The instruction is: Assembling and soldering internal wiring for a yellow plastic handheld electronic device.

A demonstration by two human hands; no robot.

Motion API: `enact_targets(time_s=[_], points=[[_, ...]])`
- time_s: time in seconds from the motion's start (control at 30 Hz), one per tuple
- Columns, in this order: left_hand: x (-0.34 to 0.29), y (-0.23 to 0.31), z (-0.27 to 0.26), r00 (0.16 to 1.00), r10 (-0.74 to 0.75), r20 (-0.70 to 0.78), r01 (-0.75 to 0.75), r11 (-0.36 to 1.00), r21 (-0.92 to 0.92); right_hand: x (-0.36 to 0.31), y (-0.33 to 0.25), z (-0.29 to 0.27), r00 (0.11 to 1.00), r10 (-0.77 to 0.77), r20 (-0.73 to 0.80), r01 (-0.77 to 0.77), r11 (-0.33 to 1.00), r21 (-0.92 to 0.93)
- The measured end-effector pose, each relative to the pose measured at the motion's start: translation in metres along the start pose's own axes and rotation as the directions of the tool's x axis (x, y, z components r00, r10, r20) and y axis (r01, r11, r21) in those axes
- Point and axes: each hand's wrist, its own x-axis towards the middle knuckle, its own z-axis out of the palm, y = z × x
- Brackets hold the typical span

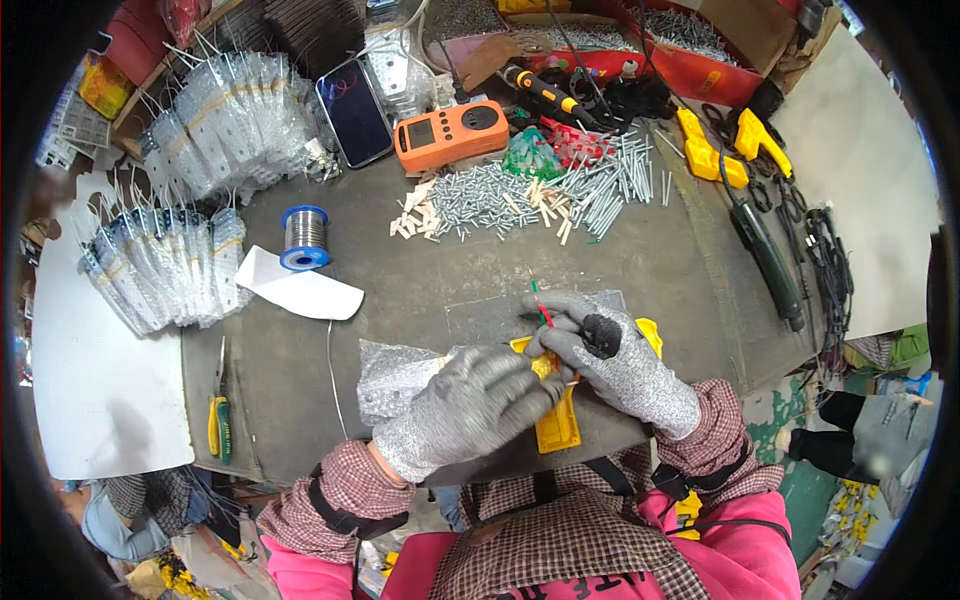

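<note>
My right hand, in a grey-coated glove, pinches a thin red-and-green piece upright between thumb and fingers. Its exact kind is too small to make out. My left hand, gloved alike, is smeared by motion and reaches over a yellow plastic housing. Its fingertips are by the housing's upper part, and whether they grip it cannot be seen. Both hands cover much of the yellow plastic. A bubble-wrap bag lies partly under my left hand.
Behind the hands lie heaped screws, an orange meter and a phone. At left are a solder spool, white paper, pliers and bubble-wrapped bundles. A dark electric screwdriver lies at right.
</note>
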Motion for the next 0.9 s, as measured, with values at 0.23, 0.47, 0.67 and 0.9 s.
enact_targets(time_s=[0.23,0.47,0.67,0.9], points=[[0.003,0.007,0.016,0.704,-0.71,0.003,0.362,0.355,-0.862,0.007,0.012,0.009,0.997,-0.082,-0.002,0.081,0.971,0.223],[0.009,0.009,0.006,0.536,-0.842,0.061,0.436,0.215,-0.874,0.007,0.0,0.013,0.985,-0.158,-0.068,0.152,0.985,-0.082],[0.007,0.015,0.008,0.513,-0.858,0.02,0.43,0.237,-0.871,0.009,0.0,0.017,0.901,-0.43,-0.054,0.381,0.845,-0.375],[0.003,0.007,0.012,0.51,-0.859,0.037,0.432,0.219,-0.875,0.003,0.014,0.011,0.847,-0.369,-0.384,0.31,0.928,-0.208]])
